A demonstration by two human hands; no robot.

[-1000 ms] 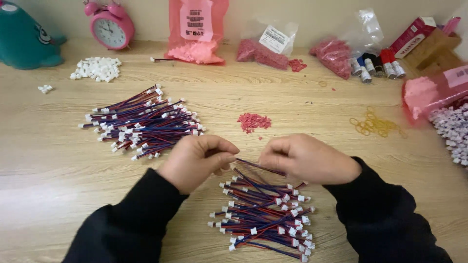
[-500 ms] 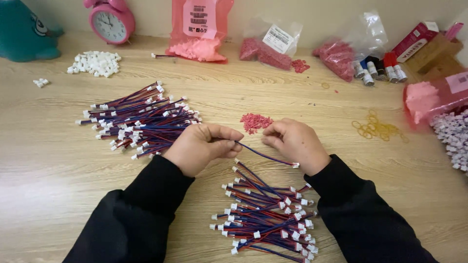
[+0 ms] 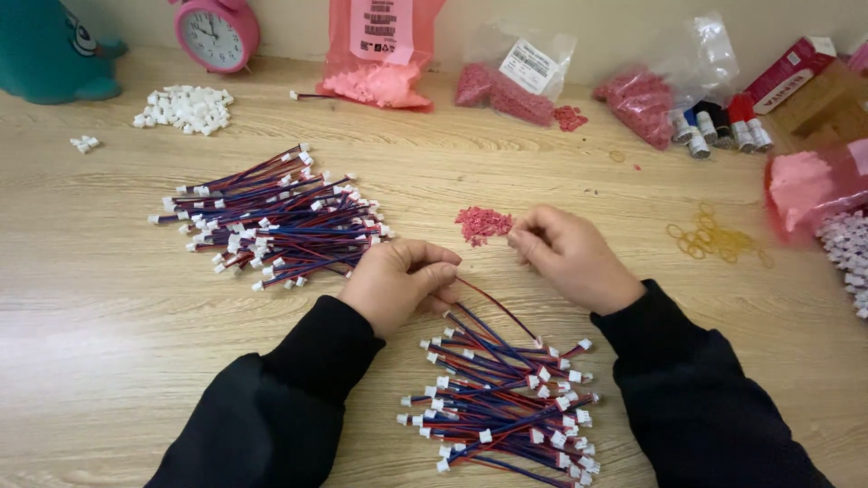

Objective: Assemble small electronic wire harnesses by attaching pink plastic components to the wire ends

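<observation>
Bright even light, soft shadows, sharp

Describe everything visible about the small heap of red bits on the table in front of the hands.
The heap of red bits is a loose, flat cluster of tiny reddish-pink pieces, plastic by the look, too small to tell their shape. It lies straight on the wooden table, with a few pieces scattered at its edge. The right hand has its fingertips at the heap's right edge; the left hand, pinching a red and blue wire, stays clear of it.
</observation>
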